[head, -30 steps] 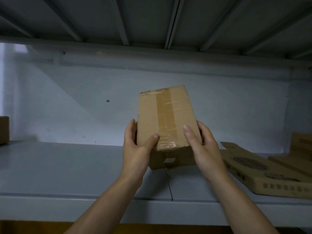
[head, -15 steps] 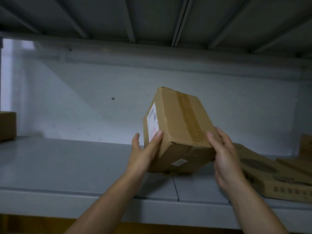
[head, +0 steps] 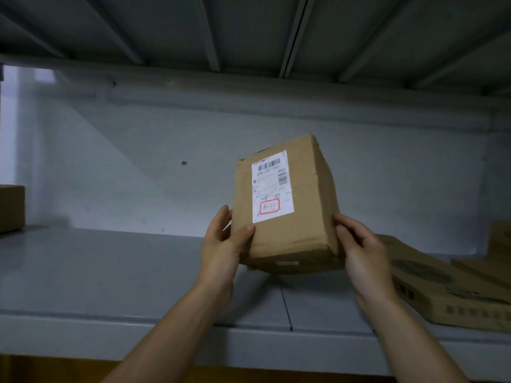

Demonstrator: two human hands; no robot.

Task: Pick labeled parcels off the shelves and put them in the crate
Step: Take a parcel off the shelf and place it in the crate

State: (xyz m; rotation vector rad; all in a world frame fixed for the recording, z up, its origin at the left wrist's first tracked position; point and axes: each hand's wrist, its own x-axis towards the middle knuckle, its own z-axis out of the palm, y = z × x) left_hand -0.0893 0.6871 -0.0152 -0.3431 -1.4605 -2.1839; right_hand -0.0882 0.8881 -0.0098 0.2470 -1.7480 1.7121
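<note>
Parcel, a brown cardboard box, is held up between both hands in the open bay of a grey metal shelf, its lower end just above the shelf board with a shadow under it; it stands on end and leans a little to the right; the face turned to the camera carries a white shipping label with barcodes at its top and a red-framed stamp near its bottom. Left hand has its grip clamped on the parcel's lower left edge, thumb lying across the front face just below the label, fingers behind; right hand has its grip clamped on the lower right edge, fingers curled against the side face. Both forearms reach up from the bottom of the view. Flat printed cartons lie on the shelf board just right of the right hand; a small brown box sits at the far left edge, well apart from the parcel; ribbed underside of the upper shelf runs overhead.
</note>
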